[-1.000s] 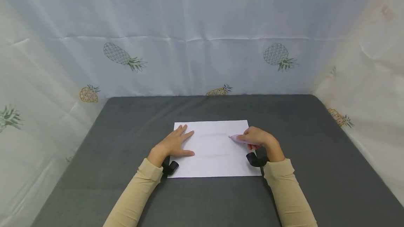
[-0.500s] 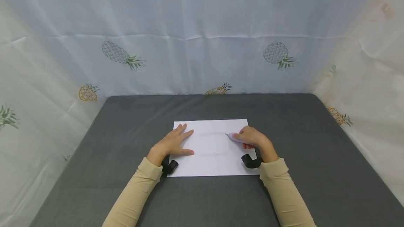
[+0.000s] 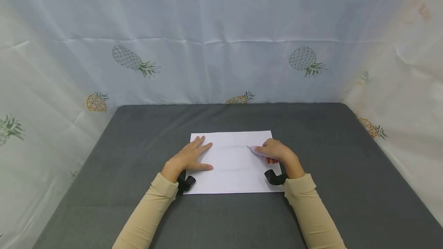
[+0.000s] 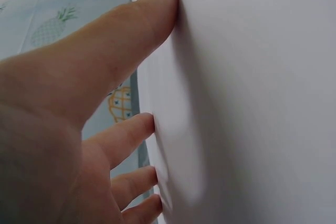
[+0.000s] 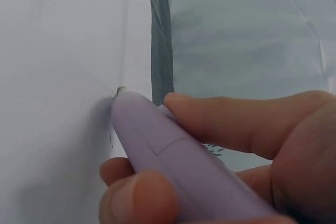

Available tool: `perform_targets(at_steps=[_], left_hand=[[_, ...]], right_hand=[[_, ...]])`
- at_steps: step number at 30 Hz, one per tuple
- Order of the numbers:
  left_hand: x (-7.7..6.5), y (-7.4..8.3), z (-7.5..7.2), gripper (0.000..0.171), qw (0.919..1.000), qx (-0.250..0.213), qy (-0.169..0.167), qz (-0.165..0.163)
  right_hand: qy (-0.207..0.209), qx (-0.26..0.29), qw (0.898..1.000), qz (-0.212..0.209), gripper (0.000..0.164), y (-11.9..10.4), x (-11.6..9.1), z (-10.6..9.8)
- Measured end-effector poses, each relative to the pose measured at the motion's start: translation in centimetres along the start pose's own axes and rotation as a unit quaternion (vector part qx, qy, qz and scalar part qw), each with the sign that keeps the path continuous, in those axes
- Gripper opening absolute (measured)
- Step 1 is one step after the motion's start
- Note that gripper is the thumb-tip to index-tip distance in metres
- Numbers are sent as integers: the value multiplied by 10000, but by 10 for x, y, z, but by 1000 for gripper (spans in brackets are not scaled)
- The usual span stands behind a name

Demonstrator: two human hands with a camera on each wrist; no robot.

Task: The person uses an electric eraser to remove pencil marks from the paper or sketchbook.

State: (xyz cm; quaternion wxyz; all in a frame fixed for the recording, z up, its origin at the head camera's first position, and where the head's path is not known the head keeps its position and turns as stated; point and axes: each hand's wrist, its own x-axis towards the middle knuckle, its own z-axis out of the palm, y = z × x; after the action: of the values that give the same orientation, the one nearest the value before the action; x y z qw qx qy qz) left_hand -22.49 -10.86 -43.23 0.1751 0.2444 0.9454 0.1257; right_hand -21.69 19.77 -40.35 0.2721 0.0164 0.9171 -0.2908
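Note:
A white sheet of paper [image 3: 228,180] lies flat on the dark grey table. My left hand [image 3: 188,156] rests on its left side with fingers and thumb spread, the fingertips touching the sheet in the left wrist view. In my right hand [image 3: 278,152] I hold a thick lavender pen-shaped tool [image 5: 173,150], its fine tip at the paper right of centre. The index fingertip [image 5: 176,100] sits by a small button on the tool, with thumb and other fingers curled around the body. Small dark marks [image 5: 119,89] show beside the tip. The tool's rear end is hidden by the hand.
The grey table [image 3: 228,222] stretches around the sheet on all sides. Behind it and at both sides hang pale curtains [image 3: 221,64] printed with pineapples. Black wrist mounts [image 3: 275,178] jut from both wrists over the sheet's lower corners.
My right hand and the lavender tool have shifted slightly left across the paper since one second ago, and have hardly moved in the last half second. My left hand has stayed in place.

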Motion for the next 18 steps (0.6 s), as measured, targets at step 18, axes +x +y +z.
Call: perform_targets(at_steps=[18], left_hand=[[0,-1,1,86,10000,-44,45,40]], right_hand=[[-35,10,10000,47,43,1,-1,-1]])
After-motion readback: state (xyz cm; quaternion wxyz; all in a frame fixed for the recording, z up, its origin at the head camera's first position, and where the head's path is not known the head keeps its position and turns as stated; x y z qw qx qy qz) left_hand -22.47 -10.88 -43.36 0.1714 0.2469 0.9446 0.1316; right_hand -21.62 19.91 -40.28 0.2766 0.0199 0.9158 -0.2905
